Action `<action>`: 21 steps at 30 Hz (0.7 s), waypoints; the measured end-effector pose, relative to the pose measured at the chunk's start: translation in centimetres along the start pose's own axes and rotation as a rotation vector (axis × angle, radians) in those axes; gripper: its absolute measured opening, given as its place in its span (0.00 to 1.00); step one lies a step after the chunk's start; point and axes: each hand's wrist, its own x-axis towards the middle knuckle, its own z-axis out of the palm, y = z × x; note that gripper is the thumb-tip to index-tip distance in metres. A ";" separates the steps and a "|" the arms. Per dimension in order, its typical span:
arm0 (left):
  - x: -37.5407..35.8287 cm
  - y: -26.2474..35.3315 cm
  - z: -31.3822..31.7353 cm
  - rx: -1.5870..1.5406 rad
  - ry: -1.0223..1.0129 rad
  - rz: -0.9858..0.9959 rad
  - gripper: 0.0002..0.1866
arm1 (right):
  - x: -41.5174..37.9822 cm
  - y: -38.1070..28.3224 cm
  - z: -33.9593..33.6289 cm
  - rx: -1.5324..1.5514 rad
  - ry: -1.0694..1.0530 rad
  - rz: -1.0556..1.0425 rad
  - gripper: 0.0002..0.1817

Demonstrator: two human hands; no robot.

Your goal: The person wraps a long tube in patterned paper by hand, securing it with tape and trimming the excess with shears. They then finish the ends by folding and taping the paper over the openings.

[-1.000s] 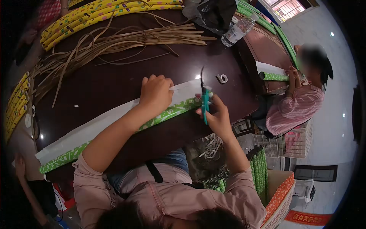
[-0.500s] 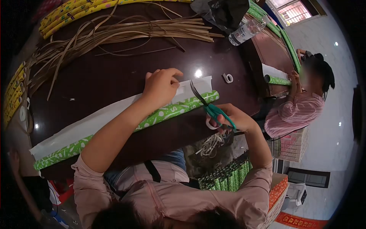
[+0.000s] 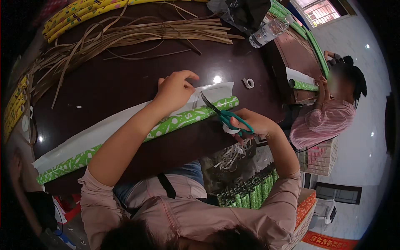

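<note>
A long roll of green patterned paper [image 3: 185, 120] lies slantwise along the table's near edge, its white underside [image 3: 108, 127] partly unrolled behind it. My left hand [image 3: 175, 91] rests over that white flap near its right end, fingers bent and apart; I see nothing held in it. My right hand [image 3: 256, 123] grips teal-handled scissors [image 3: 228, 118], whose dark blades point up and left over the roll. Against the handles, at the same hand, hangs a roll of white tape [image 3: 229, 130]. Another small white tape roll [image 3: 248, 83] lies on the table beyond.
Brown flat strips [image 3: 166, 32] lie bundled across the back, before yellow patterned rolls [image 3: 96, 11]. A plastic bottle [image 3: 268, 33] stands at the back right by a black bag [image 3: 246, 14]. Another person [image 3: 325, 118] works at the right table. Green rolls [image 3: 250, 193] stand below.
My right hand has swung the scissors a little to the left, blades lower over the white flap. My left hand has hardly moved.
</note>
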 end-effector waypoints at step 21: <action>-0.2 0.0 0.2 0.089 0.055 0.067 0.16 | 0.3 0.8 0.2 -0.001 0.065 -0.051 0.38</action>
